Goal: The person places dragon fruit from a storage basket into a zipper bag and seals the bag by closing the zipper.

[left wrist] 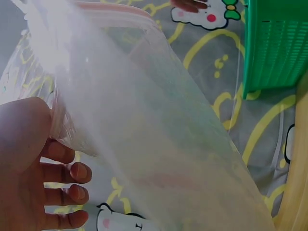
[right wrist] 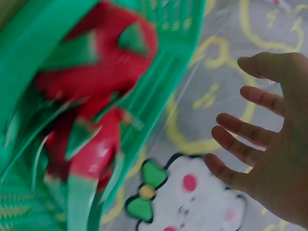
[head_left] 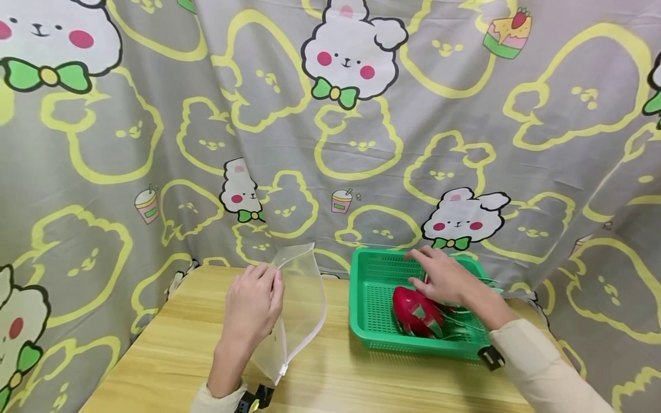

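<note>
My left hand [head_left: 253, 301] pinches one edge of a clear zip bag [head_left: 304, 292] between thumb and forefinger. The bag stands up from the table with its mouth spread and a white slider [head_left: 284, 370] at the near end. In the left wrist view, the cloudy plastic bag [left wrist: 168, 144] fills the middle. Over the green basket [head_left: 356, 292] hovers my right hand [head_left: 446, 278], fingers spread and holding nothing. Below it lies a red dragon fruit [head_left: 415, 312] with green scales. The right wrist view shows another dragon fruit [right wrist: 94, 154] beside the first one [right wrist: 120, 57].
A wooden table [head_left: 330, 355] carries the bag and basket. Behind it hangs a grey curtain [head_left: 289, 143] with rabbit prints, close to the table's back edge. Long green leaf tips [head_left: 465, 330] stick out at the basket's right side.
</note>
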### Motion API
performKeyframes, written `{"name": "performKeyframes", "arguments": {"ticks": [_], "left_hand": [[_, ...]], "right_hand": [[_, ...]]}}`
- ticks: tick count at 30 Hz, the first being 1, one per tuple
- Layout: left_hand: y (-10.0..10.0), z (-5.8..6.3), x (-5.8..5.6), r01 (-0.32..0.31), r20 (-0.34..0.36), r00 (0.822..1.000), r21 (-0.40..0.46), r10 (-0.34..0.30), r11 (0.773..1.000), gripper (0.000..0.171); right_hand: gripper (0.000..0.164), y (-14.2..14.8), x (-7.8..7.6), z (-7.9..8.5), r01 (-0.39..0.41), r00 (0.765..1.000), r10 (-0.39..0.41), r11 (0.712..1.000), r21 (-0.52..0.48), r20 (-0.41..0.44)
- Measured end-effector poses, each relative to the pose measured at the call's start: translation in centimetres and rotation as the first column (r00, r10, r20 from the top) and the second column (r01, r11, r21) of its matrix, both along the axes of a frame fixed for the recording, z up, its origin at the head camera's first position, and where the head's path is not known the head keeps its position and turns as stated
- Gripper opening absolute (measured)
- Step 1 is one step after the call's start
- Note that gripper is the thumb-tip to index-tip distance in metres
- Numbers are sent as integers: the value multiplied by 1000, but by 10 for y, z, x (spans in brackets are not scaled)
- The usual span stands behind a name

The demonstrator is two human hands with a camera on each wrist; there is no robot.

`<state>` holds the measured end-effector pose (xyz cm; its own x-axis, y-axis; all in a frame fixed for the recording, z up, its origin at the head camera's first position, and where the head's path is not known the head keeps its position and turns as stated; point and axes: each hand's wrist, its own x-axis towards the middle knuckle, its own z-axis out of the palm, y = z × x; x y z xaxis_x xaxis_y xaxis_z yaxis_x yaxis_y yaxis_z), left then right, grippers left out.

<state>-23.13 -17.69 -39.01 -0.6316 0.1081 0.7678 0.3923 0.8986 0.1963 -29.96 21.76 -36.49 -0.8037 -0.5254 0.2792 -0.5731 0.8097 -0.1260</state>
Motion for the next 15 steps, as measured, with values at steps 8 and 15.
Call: {"name": "performKeyframes", "arguments": {"ticks": [8,15], "left_hand": [[2,-1,0,10,8,1000,7,-10,1000,32],[1,-1,1,19,21,1000,9,-19,1000,31]], "right_hand": [[42,31,-29,-11,21,982,-28,999,39,185],[50,40,-42,-16,64,923,-96,993,98,374]]}}
